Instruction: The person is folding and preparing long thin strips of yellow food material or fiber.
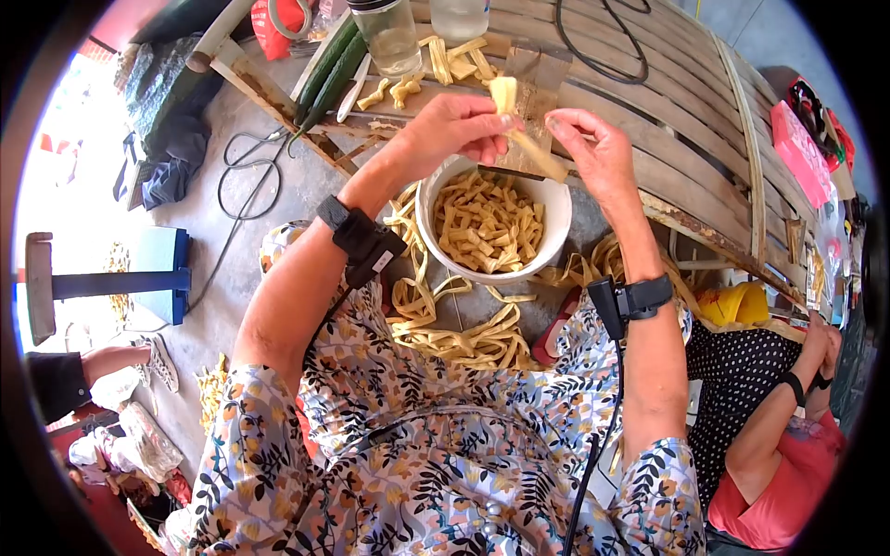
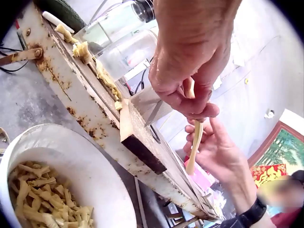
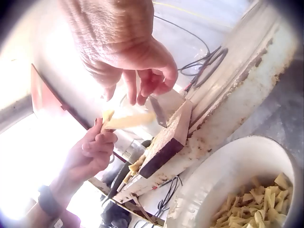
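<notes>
My left hand (image 1: 454, 130) pinches a flat, pale yellow strip (image 1: 536, 153) above the bucket, with a thick, folded part (image 1: 503, 93) above its fingers. The strip's tail hangs slanting toward the right. Beside it my right hand (image 1: 598, 153) is raised with loosely bent fingers; in the right wrist view nothing shows between the fingers (image 3: 156, 78). Below both hands stands a white bucket (image 1: 425, 218), holding many short yellow pieces (image 1: 487, 222). Several knotted yellow pieces (image 1: 406, 90) lie on the slatted table (image 1: 667, 120).
A wooden board (image 3: 178, 126) with a metal blade (image 3: 158, 111) sits at the table's rusty edge. Jars (image 1: 389, 42), cucumbers (image 1: 332, 79) and a black cable (image 1: 603, 56) lie beyond. Long yellow strips (image 1: 473, 343) are heaped below the bucket. Another person (image 1: 779, 463) sits at right.
</notes>
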### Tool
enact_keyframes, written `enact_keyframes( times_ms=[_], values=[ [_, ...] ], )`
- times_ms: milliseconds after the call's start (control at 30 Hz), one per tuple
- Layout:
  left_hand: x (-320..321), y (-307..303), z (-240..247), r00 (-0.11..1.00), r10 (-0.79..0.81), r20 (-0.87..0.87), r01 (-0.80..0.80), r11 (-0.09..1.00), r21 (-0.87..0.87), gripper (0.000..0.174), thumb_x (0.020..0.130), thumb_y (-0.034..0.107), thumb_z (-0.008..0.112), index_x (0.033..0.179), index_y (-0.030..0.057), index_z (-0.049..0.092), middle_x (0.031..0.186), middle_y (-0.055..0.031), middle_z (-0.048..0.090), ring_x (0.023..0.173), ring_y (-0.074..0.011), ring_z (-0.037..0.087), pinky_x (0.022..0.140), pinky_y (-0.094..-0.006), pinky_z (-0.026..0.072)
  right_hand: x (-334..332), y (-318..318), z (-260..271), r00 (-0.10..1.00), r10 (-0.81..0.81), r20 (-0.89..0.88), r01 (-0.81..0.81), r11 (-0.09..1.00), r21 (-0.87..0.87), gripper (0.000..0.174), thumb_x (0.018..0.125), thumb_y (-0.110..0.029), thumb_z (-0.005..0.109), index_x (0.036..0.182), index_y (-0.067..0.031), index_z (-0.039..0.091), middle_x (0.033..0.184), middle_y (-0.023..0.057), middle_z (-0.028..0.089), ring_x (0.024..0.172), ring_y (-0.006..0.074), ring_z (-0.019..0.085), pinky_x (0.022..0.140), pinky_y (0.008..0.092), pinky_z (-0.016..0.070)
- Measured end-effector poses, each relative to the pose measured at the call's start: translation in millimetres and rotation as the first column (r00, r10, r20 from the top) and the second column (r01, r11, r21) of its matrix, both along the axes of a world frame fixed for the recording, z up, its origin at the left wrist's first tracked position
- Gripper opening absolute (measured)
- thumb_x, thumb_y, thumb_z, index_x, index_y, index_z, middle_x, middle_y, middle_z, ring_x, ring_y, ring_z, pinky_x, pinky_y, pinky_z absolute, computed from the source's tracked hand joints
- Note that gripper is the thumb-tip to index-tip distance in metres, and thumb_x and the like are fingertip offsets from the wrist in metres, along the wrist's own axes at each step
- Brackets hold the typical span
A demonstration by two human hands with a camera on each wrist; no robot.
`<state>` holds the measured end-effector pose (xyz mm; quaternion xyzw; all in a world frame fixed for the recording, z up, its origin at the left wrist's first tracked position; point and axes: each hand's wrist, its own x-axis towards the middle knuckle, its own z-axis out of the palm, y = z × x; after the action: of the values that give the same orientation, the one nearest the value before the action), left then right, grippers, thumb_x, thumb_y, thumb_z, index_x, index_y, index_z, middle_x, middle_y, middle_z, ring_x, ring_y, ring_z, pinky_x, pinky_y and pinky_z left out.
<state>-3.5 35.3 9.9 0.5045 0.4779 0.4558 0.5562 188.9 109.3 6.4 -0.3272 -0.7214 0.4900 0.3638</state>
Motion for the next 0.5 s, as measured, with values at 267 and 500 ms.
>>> enact_keyframes(
  times_ms=[267, 500],
  values=[
    [12.3, -11.7, 9.0, 0.957, -0.270, -0.110, 0.259, 0.961, -0.099, 0.024, 0.088, 0.021, 0.050, 0.097, 0.0013, 0.060, 0.065, 0.0013, 0.054, 0.050, -0.0040, 0.044, 0.048, -0.0157, 0.0371, -2.1, -9.6, 0.3, 0.978, 0.152, -0.142, -0.198, 0.896, -0.397, 0.015, 0.078, -0.015, 0.064, 0.086, -0.0031, 0.061, 0.069, -0.0023, 0.057, 0.055, 0.0020, 0.045, 0.047, 0.0160, 0.0353],
    [11.5, -13.2, -2.0, 0.972, -0.231, -0.038, 0.224, 0.966, -0.131, 0.024, 0.087, 0.022, 0.051, 0.097, 0.0016, 0.060, 0.067, 0.0000, 0.054, 0.055, -0.0044, 0.046, 0.052, -0.0162, 0.0384, -0.8, -9.1, -9.4, 0.963, 0.236, -0.128, -0.268, 0.872, -0.410, 0.014, 0.079, -0.013, 0.062, 0.088, -0.0024, 0.060, 0.070, -0.0010, 0.058, 0.059, 0.0031, 0.049, 0.049, 0.0161, 0.0393]
  ],
)
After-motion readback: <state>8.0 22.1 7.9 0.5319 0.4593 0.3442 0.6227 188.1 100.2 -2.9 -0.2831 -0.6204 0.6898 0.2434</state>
